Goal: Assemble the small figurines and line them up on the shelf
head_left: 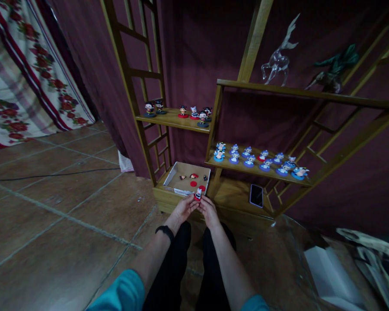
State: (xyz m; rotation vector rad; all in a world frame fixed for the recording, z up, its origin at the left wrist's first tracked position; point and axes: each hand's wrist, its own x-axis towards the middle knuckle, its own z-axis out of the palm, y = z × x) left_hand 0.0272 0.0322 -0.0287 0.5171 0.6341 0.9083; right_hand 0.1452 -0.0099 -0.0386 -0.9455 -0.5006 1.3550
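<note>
A small figurine [198, 194] on a red round base is held upright between both hands, in front of the cardboard box. My left hand [185, 208] has its fingers closed on the base from the left. From the right, my right hand [208, 209] grips the same base. Just beyond them, the shallow white cardboard box [170, 176] stands on the bottom board. Inside lie a few loose figurine parts [193, 176] and red discs [193, 184].
The wooden shelf [262, 168] carries several blue and purple figurines; the left shelf [173, 122] holds several darker ones. A phone [256, 195] lies on the bottom board. Above stand a clear horse statuette [276, 65] and a green one [333, 71]. A white box [333, 276] sits on the floor at right.
</note>
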